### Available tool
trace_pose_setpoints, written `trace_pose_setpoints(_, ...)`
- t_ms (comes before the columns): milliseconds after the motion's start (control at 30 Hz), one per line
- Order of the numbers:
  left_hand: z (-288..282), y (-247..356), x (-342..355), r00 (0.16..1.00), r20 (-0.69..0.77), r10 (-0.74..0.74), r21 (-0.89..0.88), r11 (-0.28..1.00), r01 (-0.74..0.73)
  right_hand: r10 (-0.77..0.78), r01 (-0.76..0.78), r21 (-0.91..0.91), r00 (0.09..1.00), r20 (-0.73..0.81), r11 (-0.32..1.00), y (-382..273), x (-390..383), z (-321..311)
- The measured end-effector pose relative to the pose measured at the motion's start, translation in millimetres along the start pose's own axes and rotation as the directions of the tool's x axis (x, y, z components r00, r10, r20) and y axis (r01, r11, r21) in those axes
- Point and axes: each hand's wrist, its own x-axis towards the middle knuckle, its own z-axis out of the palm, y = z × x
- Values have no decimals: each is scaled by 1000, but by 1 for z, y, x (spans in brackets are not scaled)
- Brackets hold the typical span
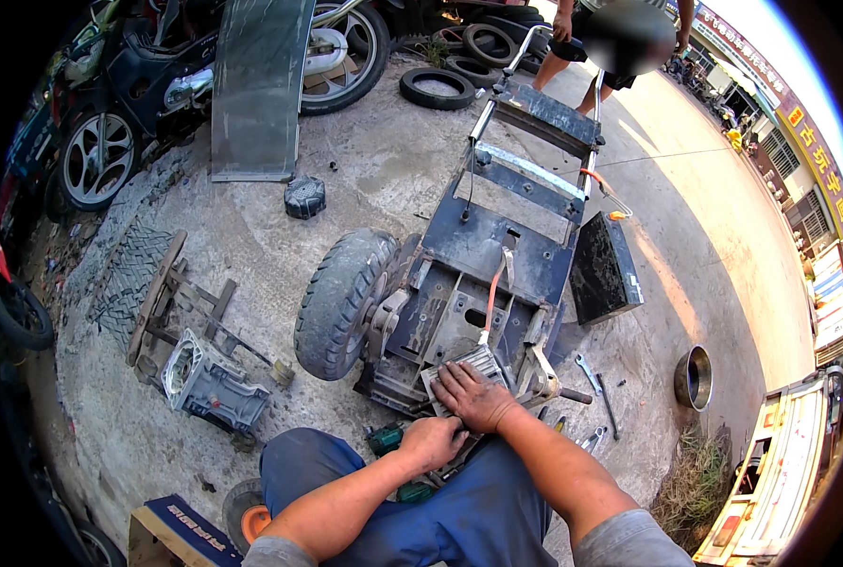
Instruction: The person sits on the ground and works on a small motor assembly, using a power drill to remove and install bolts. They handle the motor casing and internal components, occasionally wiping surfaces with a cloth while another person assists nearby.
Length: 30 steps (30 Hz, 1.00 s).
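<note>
My right hand (469,397) lies with fingers outstretched over a silver finned part (483,358) at the near end of a black metal frame (525,246), which has a large tyre (341,302) on its left and an orange cable running to the part. Just below, my left hand (431,442) has curled fingers around something I cannot make out. A green power tool (384,438) lies partly hidden beside it. Wrenches (588,374) and a dark bar (609,408) lie to the right of the frame.
A grey casting (214,383) on the left, a black box (601,269) and steel bowl (693,378) on the right. Behind are motorcycles (100,161), a leaning panel (256,94) and loose tyres (436,87). A person (563,28) stands at the frame's far end.
</note>
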Motion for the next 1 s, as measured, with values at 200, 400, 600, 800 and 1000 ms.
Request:
trace_pose_setpoints(200, 0, 0, 0, 1000, 3, 2, -2, 1000, -2, 7, -7, 13, 1000, 1, 1000, 0, -1, 2)
trace_pose_setpoints(400, 1, -1, 0, 1000, 3, 11, -10, 1000, -11, 10, -11, 3, 999, 36, 1000, -1, 0, -2)
trace_pose_setpoints(600, -3, 2, -1, 1000, -5, 13, -11, 1000, -13, 8, -8, 7, 1000, 24, 1000, 0, 0, -2)
trace_pose_setpoints(800, -5, 3, -1, 1000, 10, 1, -7, 1000, -1, 10, -10, -3, 1000, -11, 1000, -1, 0, 0)
trace_pose_setpoints(1000, -5, 4, -1, 1000, 15, -4, -5, 1000, 4, 14, -14, -2, 1000, -6, 1000, -1, 0, 0)
